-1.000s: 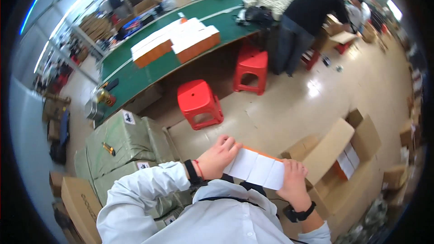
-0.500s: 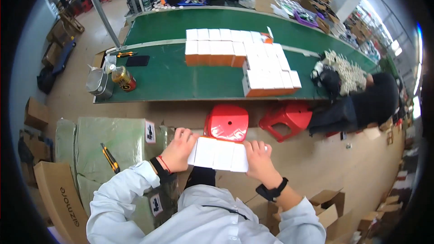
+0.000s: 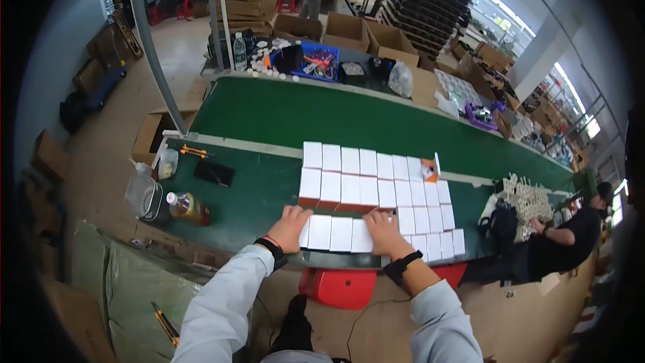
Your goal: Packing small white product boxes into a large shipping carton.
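A clear container (image 3: pixel 142 191) and a bottle (image 3: pixel 189 208) stand at the left end of the green bench (image 3: pixel 252 210), apparently set aside to leave room for the boxes. Slightly farther and to the right lie orange cutters (image 3: pixel 195 152) and a dark phone (image 3: pixel 214 173), seemingly parked within reach.

At centre, the left hand (image 3: pixel 290 230) curls over the left end of a row of white-topped boxes (image 3: pixel 332 234), and the right hand (image 3: pixel 384 234) grips its right end. The two appear to press inward, likely because squeezing the ends binds separate boxes into one load; the thumbs are hidden.

The row is at the bench's near edge, just nearer than a tight block of matching boxes (image 3: pixel 349 188), whose close packing probably keeps them upright; whether the row rests on the surface cannot be told. An open box (image 3: pixel 430 169) shows orange at the block's far right.

Farther right, a cream-coloured bundle (image 3: pixel 521 205) lies near a co-worker (image 3: pixel 571 238), perhaps separated to avoid mixing goods.
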The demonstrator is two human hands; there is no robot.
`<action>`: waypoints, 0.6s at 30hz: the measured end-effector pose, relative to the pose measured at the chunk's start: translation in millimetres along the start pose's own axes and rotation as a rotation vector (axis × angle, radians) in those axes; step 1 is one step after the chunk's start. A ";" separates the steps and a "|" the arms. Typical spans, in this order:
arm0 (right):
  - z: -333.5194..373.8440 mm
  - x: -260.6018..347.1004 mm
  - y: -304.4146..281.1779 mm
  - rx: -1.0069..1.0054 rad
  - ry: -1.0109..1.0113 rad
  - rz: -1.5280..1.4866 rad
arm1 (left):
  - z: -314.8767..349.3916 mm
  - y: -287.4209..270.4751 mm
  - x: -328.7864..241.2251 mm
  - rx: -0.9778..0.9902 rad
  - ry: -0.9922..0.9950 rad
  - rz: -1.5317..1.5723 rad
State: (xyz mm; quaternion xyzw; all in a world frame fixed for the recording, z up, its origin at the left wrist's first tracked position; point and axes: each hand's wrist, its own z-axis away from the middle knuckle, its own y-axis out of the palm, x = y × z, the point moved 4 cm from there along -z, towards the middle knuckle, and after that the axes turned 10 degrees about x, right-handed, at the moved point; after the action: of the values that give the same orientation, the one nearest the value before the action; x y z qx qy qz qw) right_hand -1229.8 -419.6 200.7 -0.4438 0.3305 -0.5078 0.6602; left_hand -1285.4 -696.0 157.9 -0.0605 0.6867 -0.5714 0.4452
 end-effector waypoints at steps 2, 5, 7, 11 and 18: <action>-5.6 -14.6 19.8 -0.057 -0.019 -0.017 | -16.6 5.1 5.5 0.027 0.024 0.036; -7.2 -8.5 4.5 -0.143 -0.067 -0.062 | -12.3 0.5 0.4 -0.001 0.026 -0.054; 16.0 -1.5 -6.2 -0.276 -0.064 -0.055 | -1.4 -12.5 -14.5 -0.086 -0.003 -0.032; 25.8 38.1 43.4 -0.285 0.036 -0.224 | 42.8 0.8 -11.7 -0.377 -0.270 0.339; 3.6 28.1 47.9 -0.604 -0.006 -0.056 | 17.5 71.3 10.9 -0.402 -0.354 0.457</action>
State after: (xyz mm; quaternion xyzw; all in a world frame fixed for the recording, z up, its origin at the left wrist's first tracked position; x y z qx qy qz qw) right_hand -1201.1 -441.5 158.3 -0.6305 0.4523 -0.4032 0.4852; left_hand -1249.7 -691.0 93.0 -0.0898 0.6935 -0.2912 0.6529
